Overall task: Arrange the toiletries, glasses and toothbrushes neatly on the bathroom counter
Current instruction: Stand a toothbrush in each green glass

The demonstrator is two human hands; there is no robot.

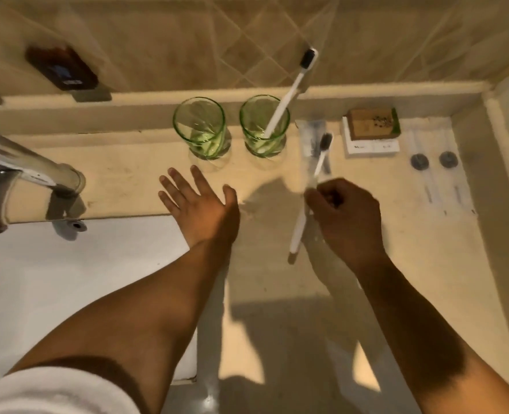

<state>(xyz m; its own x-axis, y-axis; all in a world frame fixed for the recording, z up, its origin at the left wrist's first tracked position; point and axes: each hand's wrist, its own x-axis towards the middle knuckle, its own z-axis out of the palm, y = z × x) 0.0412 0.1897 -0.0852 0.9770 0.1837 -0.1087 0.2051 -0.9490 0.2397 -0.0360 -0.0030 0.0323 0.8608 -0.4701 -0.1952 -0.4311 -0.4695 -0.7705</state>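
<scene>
Two green glasses stand side by side at the back of the beige counter (127,180). The left glass (200,127) is empty. The right glass (264,125) holds a white toothbrush (292,91) with dark bristles, leaning up to the right. My right hand (344,216) is shut on a second white toothbrush (299,225), bristles up, just in front of a clear wrapper (313,138) lying on the counter. My left hand (199,204) hovers flat with fingers spread in front of the left glass, holding nothing.
A chrome tap (23,171) stands at the left over the white basin (67,279). A brown box on a white box (372,132) sits right of the wrapper. Two flat sachets with dark round caps (435,168) lie at the far right. A dark bottle (61,70) rests on the ledge.
</scene>
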